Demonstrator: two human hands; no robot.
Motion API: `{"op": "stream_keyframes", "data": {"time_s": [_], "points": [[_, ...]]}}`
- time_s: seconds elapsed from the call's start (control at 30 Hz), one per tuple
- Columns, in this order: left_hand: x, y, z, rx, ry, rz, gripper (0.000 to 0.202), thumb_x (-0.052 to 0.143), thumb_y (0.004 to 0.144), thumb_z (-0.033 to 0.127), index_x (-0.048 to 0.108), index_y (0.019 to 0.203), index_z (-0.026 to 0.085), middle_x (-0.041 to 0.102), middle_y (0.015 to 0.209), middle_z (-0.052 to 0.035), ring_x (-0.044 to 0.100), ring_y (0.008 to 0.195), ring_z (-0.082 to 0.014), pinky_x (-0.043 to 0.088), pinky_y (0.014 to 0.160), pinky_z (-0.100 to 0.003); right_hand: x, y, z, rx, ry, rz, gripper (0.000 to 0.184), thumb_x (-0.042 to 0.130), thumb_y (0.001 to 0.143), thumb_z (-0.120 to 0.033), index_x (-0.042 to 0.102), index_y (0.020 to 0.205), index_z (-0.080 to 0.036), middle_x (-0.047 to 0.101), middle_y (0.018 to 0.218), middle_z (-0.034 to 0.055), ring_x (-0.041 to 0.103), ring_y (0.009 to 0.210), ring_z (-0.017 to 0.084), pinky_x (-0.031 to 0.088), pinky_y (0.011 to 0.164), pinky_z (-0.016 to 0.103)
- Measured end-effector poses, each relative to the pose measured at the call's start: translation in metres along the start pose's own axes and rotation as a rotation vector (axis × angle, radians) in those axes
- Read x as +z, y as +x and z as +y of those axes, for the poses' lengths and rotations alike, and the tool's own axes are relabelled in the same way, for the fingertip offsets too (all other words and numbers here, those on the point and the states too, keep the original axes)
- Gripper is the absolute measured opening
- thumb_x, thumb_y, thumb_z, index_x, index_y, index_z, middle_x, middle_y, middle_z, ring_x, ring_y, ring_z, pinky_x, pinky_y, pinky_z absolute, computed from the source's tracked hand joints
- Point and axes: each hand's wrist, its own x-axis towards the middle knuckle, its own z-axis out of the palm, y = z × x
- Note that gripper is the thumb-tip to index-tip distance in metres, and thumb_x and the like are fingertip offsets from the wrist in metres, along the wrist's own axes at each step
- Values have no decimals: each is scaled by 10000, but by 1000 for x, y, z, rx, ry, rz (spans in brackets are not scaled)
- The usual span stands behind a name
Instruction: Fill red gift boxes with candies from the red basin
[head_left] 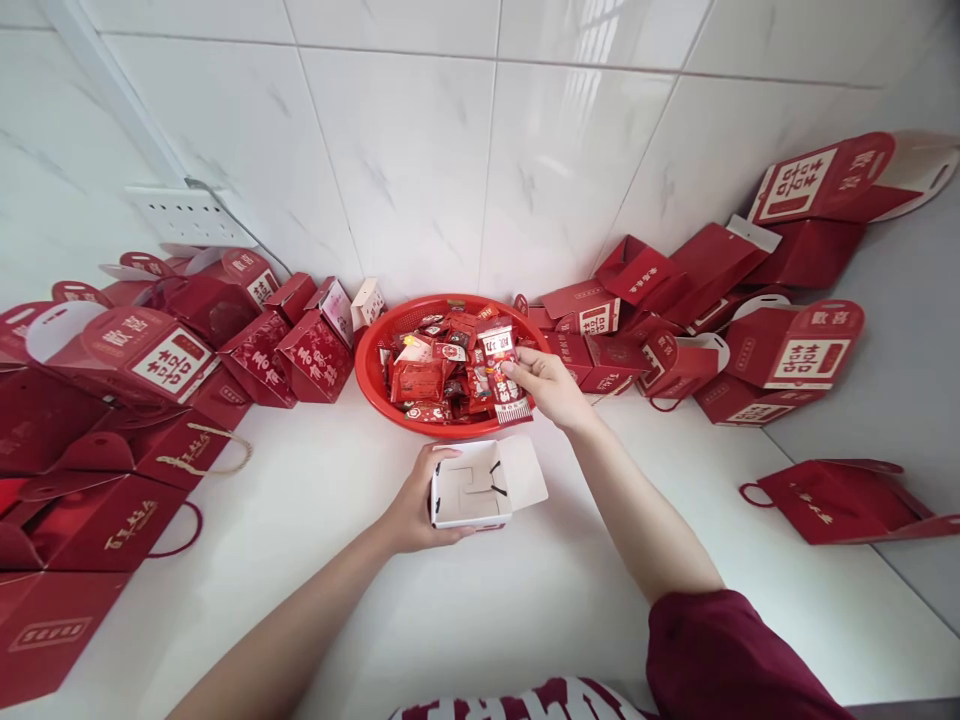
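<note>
My left hand (418, 503) is wrapped round the side of a small gift box (471, 484), white inside, its lid flap folded out to the right. Nothing but the dark cord ends shows inside it. Between thumb and fingers my right hand (553, 385) pinches a red candy packet (502, 368) with white lettering. The packet is over the right part of a red plastic basket (375, 395). Heaped in that basket are many wrapped sweets (418, 380), mostly red.
Red gift boxes (169, 360) are stacked along the left, some with cord handles. More red boxes (802, 345) stand at the right, and a single red box (832, 503) lies nearer me. Behind the basket rises a tiled wall (420, 150) with a socket strip (191, 216).
</note>
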Motion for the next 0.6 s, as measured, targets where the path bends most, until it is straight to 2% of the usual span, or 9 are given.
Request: {"op": "stream_keyframes", "data": {"time_s": [0.1,0.17,0.27,0.33,0.43,0.6], "points": [[-1,2,3,-3,-17,-7,922,865,608,350,378,1389,294,370,1360,-129,461,1280,-380,443,1038,-588,3,-17,-8,66,5,-75,339,672,881,-475,669,1061,-188,747,923,40,718,803,195,582,759,335],[0,3,4,-9,-19,-6,920,870,607,352,383,1386,290,376,1358,-126,450,1291,-381,425,1055,-583,2,-25,-16,85,-104,-127,306,653,900,-450,662,1066,-192,741,887,31,705,759,179,565,688,302],[0,3,4,-20,-34,-11,908,865,615,368,384,1381,286,382,1364,-125,456,1286,-377,419,1055,-577,2,-36,-28,60,-323,-187,321,651,908,-368,619,1188,-217,735,846,7,681,700,156,524,623,272],[0,3,3,-21,-40,-17,909,859,624,387,376,1386,277,384,1365,-129,462,1279,-375,422,1051,-573,2,-41,-35,24,-448,-253,402,670,885,-299,582,1273,-235,749,882,5,683,711,154,521,640,276],[-1,2,1,-25,24,-19,948,874,608,392,372,1401,263,389,1355,-135,444,1286,-378,408,1065,-564,4,-45,-41,10,-551,-385,424,683,858,-226,594,1272,-245,769,917,2,693,735,154,521,665,274],[-2,1,0,-22,52,-31,970,886,590,382,366,1403,279,387,1354,-129,430,1293,-379,400,1067,-559,8,-44,-41,-7,-539,-510,391,687,857,-195,608,1236,-246,771,981,-5,704,838,165,537,750,291]]}}
